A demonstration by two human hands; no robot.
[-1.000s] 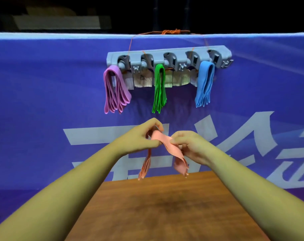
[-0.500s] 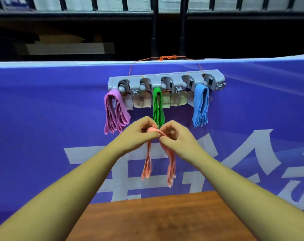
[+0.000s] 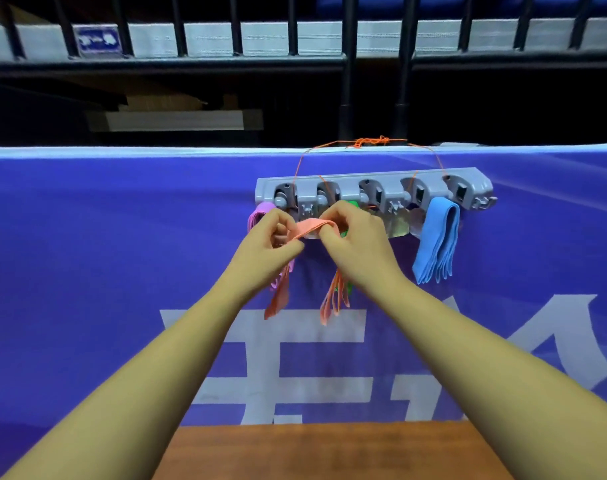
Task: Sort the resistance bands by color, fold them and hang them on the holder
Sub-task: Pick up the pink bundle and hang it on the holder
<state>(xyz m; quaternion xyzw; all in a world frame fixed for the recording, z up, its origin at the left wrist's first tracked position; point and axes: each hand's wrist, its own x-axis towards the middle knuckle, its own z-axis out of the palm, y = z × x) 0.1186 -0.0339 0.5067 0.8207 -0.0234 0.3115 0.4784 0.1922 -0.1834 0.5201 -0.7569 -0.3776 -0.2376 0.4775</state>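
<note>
Before the holder [image 3: 430,175], orange band [image 3: 312,225] between tight pinch grips: left hand [image 3: 265,249], right hand [image 3: 359,245]

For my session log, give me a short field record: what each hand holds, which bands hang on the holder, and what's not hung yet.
Left hand: pinches the salmon band
Right hand: pinches the same band
Salmon band: spanned between both hands in front of the holder, ends dangling, not yet hung
Holder: grey rail on orange string against the purple banner
Hung: pink band left, green band middle, mostly hidden, blue band right
</note>
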